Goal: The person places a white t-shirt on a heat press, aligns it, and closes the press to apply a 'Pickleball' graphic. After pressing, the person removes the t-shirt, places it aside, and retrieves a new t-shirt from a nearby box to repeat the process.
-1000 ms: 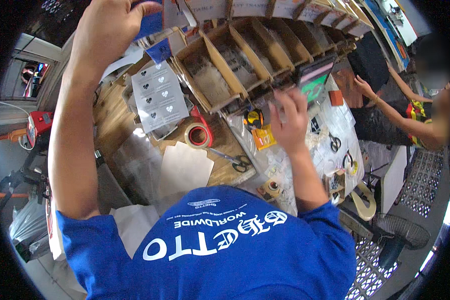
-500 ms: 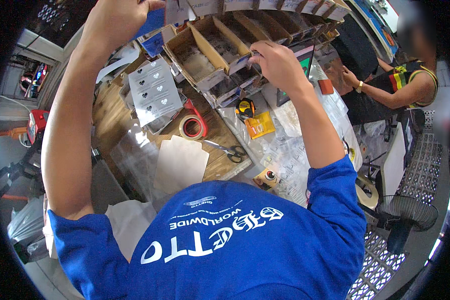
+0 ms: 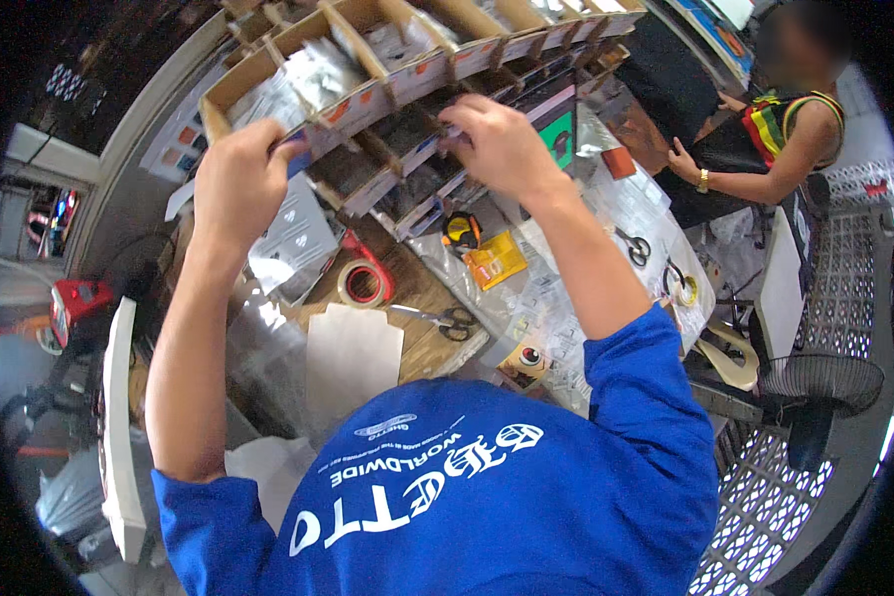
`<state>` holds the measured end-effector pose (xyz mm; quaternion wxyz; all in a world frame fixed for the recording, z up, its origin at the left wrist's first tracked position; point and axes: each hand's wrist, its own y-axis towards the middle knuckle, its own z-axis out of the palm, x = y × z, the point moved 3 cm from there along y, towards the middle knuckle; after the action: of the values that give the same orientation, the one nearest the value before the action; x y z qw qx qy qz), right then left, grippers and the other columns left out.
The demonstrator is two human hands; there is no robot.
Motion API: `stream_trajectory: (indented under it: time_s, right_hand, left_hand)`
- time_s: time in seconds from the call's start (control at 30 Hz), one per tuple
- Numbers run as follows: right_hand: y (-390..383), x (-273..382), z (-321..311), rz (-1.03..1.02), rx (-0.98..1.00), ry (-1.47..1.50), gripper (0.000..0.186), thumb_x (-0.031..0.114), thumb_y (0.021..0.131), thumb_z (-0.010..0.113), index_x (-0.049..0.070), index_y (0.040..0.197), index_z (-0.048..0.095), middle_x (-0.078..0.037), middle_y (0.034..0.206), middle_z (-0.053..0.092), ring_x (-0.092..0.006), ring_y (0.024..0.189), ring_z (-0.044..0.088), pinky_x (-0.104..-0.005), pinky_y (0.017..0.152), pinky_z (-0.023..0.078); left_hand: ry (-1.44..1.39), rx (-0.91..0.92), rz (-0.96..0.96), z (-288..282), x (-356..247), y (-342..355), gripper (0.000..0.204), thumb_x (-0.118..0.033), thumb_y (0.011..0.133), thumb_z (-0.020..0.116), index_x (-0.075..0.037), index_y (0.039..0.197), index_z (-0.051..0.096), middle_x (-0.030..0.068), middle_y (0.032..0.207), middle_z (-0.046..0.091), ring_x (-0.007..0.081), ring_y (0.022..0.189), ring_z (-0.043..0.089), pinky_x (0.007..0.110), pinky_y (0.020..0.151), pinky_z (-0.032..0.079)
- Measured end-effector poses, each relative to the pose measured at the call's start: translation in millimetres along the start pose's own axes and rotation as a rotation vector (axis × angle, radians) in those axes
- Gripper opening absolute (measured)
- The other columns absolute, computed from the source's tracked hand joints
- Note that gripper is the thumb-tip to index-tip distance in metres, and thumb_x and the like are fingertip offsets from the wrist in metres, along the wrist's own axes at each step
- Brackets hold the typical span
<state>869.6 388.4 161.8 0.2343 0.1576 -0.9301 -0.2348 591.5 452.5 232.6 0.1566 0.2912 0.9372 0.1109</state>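
My left hand (image 3: 240, 184) is closed at the front left corner of an upper cardboard compartment tray (image 3: 343, 117); a bit of blue shows by its thumb. White plastic packets (image 3: 318, 74) fill that tray's left compartments. Under it runs a lower row of cardboard compartments (image 3: 372, 194), dark inside and partly hidden. At the front of this lower row is my right hand (image 3: 497, 149), its fingers pinched together. What lies between those fingertips is too small to make out.
On the wooden table (image 3: 432, 348) lie a red tape dispenser (image 3: 385, 268), scissors (image 3: 454, 323), a tape measure (image 3: 461, 231), a yellow packet (image 3: 497, 260) and pale paper (image 3: 356, 343). A co-worker (image 3: 795, 149) sits at the right; a fan (image 3: 815, 387) stands nearer.
My left hand has come down from the top of the view, and the upper tray now covers more of the lower row. My right hand has shifted left. The view has tilted slightly.
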Motion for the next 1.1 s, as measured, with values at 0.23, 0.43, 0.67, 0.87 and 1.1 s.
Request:
stream_trajectory:
  time_s: [0.23,0.43,0.67,0.87,1.1]
  right_hand:
    - [-17,-37,-41,0.081,-0.315,-0.138,0.022,0.002,0.080,0.063,0.004,0.101,0.069,-0.015,0.113,0.066,-0.0361,0.093,0.070,-0.0431,0.081,0.059]
    - [-84,-89,-33,0.372,-0.640,-0.021,0.018,0.008,0.087,0.063,0.003,0.103,0.069,-0.019,0.108,0.067,-0.0392,0.094,0.067,-0.0436,0.086,0.055]
    - [-165,-191,4,0.931,-0.289,0.174,0.067,0.056,0.105,0.035,-0.004,0.115,0.065,-0.033,0.116,0.066,-0.0490,0.115,0.060,-0.0495,0.097,0.048]
    - [-163,-218,-3,0.903,-0.282,0.347,0.078,0.064,0.103,0.034,-0.004,0.125,0.064,-0.031,0.126,0.064,-0.0434,0.124,0.059,-0.0432,0.106,0.042]
    - [-123,-236,10,0.942,-0.389,0.921,0.086,0.075,0.098,0.034,0.000,0.120,0.069,-0.015,0.121,0.069,-0.0262,0.114,0.062,-0.0360,0.104,0.042]
  left_hand:
    - [0.077,-0.348,0.457,-7,-70,-18,0.021,-0.014,0.083,0.075,-0.006,0.099,0.064,0.0092,0.098,0.065,0.0308,0.097,0.062,0.043,0.087,0.048]
    - [-0.154,-0.064,0.569,56,-146,-2,0.023,-0.012,0.081,0.072,-0.005,0.102,0.065,0.0094,0.106,0.062,0.0299,0.107,0.059,0.042,0.091,0.046]
    - [0.043,-0.153,0.509,105,-169,36,0.037,-0.011,0.082,0.069,-0.005,0.118,0.062,0.0124,0.122,0.061,0.0328,0.118,0.055,0.047,0.099,0.042]
    - [0.090,-0.054,0.449,123,-170,56,0.045,-0.010,0.084,0.067,-0.004,0.128,0.059,0.0132,0.127,0.059,0.0338,0.120,0.054,0.050,0.099,0.042]
    - [0.038,-0.015,0.340,141,-176,67,0.050,-0.007,0.086,0.061,-0.003,0.135,0.056,0.0163,0.132,0.055,0.0362,0.122,0.053,0.052,0.104,0.039]
